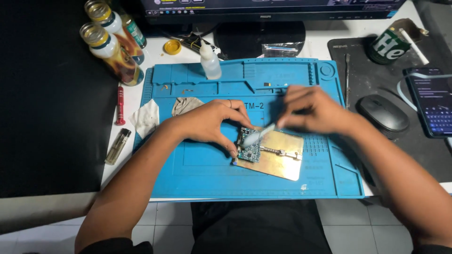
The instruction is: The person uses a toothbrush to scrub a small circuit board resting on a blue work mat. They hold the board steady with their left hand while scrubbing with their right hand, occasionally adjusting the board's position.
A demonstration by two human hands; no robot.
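Brushing hand: the right hand (313, 112) is pinching a small pale brush (256, 135) between the fingertips; the bristle end lies on the circuit board (248, 146). This hand is blurred, so the grip is not sharp to see, and a loose pinch could, I think, let the brush slip.
Holding hand: the left hand (212, 123) is curved over the left edge of the board, fingers bent down and close together; the fingertips touch the board edge and the mat. If this hand lifts, the board may turn under the strokes.
Board: it sits on a brass-coloured holder plate (278, 160), with a thin clamp bar touching its right side. Hard strokes could, I judge, bend small parts or push the board out of the clamp.
Mat: the blue work mat (202, 178) bears the plate; the plate lies tilted on it, so it may slide.
Cloths: two crumpled wipes (162, 113) lie on the upper left part of the mat, near the left wrist, which could drag them.
Dropper bottle: a small white bottle (210, 61) stands upright at the far edge of the mat; an elbow move could tip it, and liquid would run toward the board.
Glass bottles: two bottles (110, 47) with gold-coloured rims stand at the far left, well apart from the hands.
Mouse: a dark mouse (382, 113) rests just beside the right forearm and could be knocked.
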